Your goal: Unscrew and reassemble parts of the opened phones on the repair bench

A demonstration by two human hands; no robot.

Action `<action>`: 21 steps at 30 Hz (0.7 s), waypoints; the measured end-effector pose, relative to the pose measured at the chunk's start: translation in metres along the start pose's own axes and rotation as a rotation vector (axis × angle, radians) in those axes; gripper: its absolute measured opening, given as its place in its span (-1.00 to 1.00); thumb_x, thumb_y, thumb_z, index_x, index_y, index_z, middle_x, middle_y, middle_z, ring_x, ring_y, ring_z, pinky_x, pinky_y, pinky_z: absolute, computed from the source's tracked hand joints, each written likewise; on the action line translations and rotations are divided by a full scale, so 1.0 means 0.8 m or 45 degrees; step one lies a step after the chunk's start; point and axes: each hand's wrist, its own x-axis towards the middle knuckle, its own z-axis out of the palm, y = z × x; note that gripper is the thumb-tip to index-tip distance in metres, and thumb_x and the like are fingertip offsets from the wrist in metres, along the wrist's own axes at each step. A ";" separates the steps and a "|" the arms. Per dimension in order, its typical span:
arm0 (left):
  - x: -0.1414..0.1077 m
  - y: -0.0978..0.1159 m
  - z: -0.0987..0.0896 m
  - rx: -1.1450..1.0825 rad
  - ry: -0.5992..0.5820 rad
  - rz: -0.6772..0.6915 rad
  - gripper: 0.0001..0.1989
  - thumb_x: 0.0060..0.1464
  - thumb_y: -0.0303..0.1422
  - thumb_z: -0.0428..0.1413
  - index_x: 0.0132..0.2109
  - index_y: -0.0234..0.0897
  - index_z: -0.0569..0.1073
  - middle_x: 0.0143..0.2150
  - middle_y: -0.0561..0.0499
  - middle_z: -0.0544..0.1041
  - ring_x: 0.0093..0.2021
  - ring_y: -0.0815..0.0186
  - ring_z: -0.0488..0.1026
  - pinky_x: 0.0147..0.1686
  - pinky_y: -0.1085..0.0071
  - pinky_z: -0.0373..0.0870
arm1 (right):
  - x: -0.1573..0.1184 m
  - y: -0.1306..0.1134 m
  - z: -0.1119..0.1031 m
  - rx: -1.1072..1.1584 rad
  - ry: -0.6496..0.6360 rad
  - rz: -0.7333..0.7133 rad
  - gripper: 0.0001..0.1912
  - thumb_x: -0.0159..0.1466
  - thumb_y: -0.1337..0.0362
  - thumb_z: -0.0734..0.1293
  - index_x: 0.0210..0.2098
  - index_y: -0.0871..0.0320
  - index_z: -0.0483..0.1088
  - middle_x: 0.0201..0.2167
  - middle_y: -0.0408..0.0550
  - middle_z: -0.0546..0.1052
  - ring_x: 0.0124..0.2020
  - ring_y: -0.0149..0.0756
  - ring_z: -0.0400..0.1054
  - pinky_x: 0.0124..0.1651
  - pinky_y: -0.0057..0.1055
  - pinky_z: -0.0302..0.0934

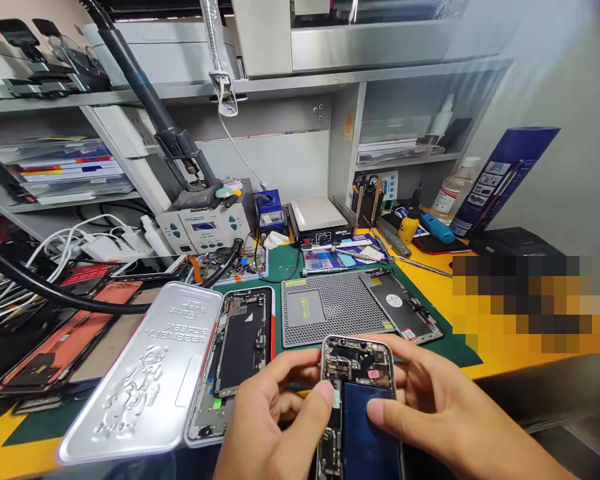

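An opened smartphone (370, 427), its circuit boards and dark battery exposed, is held upright between both hands at the lower middle. My left hand (285, 413) grips its left edge, the thumb on the front near the upper left. On the other side, my right hand (440, 407) wraps the right edge with its thumb resting on the dark battery. To the left lies an open silver tin case (140, 373) with embossed lettering on its lid; a phone screen assembly (245, 347) sits in its tray. Behind the phone is a grey perforated mat (330, 310) bearing a detached screen (400, 303).
A hot-air rework station (200, 227) stands at back left, its black hose crossing the bench. Several screwdrivers (353, 253) lie behind the mat. Stacked phone parts (70, 333) crowd the left. A yellow-handled tool (407, 227) and a clear bottle (457, 190) are at back right.
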 end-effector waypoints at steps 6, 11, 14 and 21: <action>0.013 0.009 -0.012 0.020 -0.004 -0.013 -0.57 0.01 -0.08 0.25 -0.10 -0.31 0.51 -0.29 -0.06 0.58 -0.39 0.33 0.44 -0.39 0.43 0.34 | -0.001 0.006 0.006 -0.155 0.128 0.144 -0.17 0.16 0.12 0.55 0.33 0.03 0.17 -0.01 0.02 0.60 -0.10 -0.22 0.51 -0.07 -0.36 0.41; 0.014 0.015 -0.016 0.086 -0.038 -0.049 -0.45 -0.05 -0.09 0.25 0.01 -0.34 0.41 -0.40 0.06 0.47 -0.55 0.45 0.29 -0.55 0.48 0.26 | -0.001 -0.004 0.017 -0.179 0.093 0.190 -0.13 0.10 0.08 0.54 0.32 0.07 0.18 -0.04 0.09 0.60 -0.14 -0.12 0.52 -0.06 -0.25 0.43; 0.013 0.019 -0.017 0.058 -0.046 -0.078 -0.46 -0.06 -0.09 0.25 0.00 -0.34 0.41 -0.42 0.08 0.46 -0.58 0.46 0.29 -0.59 0.50 0.29 | -0.003 -0.007 0.023 -0.169 0.079 0.185 -0.12 0.10 0.08 0.54 0.33 0.07 0.18 -0.08 0.09 0.61 -0.12 -0.08 0.53 -0.04 -0.20 0.44; 0.015 0.026 -0.014 0.101 -0.031 -0.068 -0.50 -0.08 -0.07 0.25 -0.11 -0.39 0.47 -0.47 0.07 0.46 -0.63 0.44 0.34 -0.63 0.50 0.33 | -0.009 0.000 0.020 -0.178 0.116 0.112 -0.21 0.12 0.12 0.53 0.28 0.06 0.26 -0.12 0.07 0.62 -0.01 0.01 0.51 0.04 -0.14 0.44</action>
